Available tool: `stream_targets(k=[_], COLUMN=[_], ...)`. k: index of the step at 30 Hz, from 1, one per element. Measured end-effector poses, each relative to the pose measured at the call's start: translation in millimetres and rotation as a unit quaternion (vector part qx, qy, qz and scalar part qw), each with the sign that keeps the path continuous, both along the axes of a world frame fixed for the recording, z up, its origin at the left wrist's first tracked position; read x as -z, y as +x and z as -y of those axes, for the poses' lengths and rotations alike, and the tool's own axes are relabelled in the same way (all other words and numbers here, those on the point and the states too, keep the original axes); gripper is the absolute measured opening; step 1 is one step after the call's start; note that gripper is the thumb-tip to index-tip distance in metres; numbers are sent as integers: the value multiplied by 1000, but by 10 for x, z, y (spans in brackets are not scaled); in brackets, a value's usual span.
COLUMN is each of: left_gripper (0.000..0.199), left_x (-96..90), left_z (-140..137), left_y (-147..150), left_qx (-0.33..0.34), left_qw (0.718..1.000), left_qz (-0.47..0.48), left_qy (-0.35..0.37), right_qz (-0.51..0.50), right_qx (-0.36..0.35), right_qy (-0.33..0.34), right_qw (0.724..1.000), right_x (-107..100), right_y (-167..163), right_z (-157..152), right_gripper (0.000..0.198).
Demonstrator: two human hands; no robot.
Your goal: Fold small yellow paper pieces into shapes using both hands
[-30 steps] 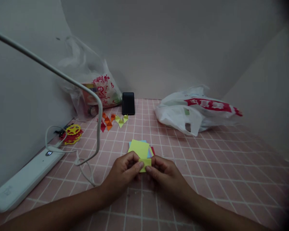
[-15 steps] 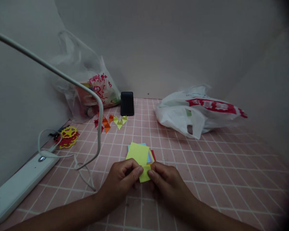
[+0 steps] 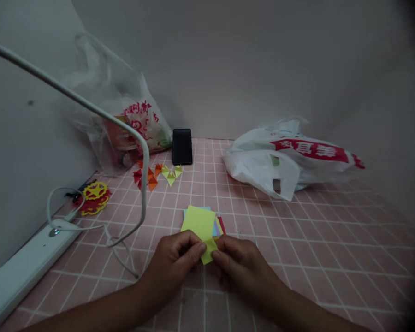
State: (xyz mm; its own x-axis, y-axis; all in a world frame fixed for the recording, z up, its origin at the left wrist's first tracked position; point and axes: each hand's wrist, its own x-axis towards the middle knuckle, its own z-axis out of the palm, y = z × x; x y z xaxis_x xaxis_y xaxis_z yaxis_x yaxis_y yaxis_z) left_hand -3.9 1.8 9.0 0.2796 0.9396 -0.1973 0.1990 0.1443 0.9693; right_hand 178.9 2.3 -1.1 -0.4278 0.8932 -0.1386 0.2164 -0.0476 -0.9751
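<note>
Between both hands is a small piece of yellow-green paper [image 3: 209, 251]. My left hand [image 3: 178, 256] pinches its left edge, thumb on top. My right hand [image 3: 240, 260] grips the right edge between thumb and fingers. Just beyond the hands lies a stack of coloured paper sheets [image 3: 198, 221], yellow-green on top, with blue, purple, yellow and red edges peeking out. Farther back on the left sit small folded paper shapes: red and orange ones [image 3: 152, 177], and yellow ones [image 3: 172, 174].
A black phone [image 3: 182, 146] leans at the back wall. Plastic bags stand at the back left [image 3: 134, 124] and right [image 3: 263, 161]. At left are a white power strip [image 3: 31, 272], a white cable [image 3: 143, 184] arching in front, and red-yellow cut-outs [image 3: 95, 198] on the pink tiled surface [image 3: 314, 258].
The small yellow-green paper has turned and tilted slightly between my fingers. My hands stay close together on it. The view has shifted a little.
</note>
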Motion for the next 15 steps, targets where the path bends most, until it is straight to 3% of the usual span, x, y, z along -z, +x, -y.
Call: stream_targets(k=[5,15], left_gripper=[26,21], left_x=[-5,13], left_z=[30,-20], left_y=[17,20], left_qx=[25,3], left_qw=[999,997], left_qz=[19,63], left_qy=[-20,-52], right_qz=[41,13], right_qx=[-30,20], right_qy=[86,59], right_qw=[995,998], right_x=[-20,10], right_y=[20,16], right_z=[33,33], right_gripper=[33,26])
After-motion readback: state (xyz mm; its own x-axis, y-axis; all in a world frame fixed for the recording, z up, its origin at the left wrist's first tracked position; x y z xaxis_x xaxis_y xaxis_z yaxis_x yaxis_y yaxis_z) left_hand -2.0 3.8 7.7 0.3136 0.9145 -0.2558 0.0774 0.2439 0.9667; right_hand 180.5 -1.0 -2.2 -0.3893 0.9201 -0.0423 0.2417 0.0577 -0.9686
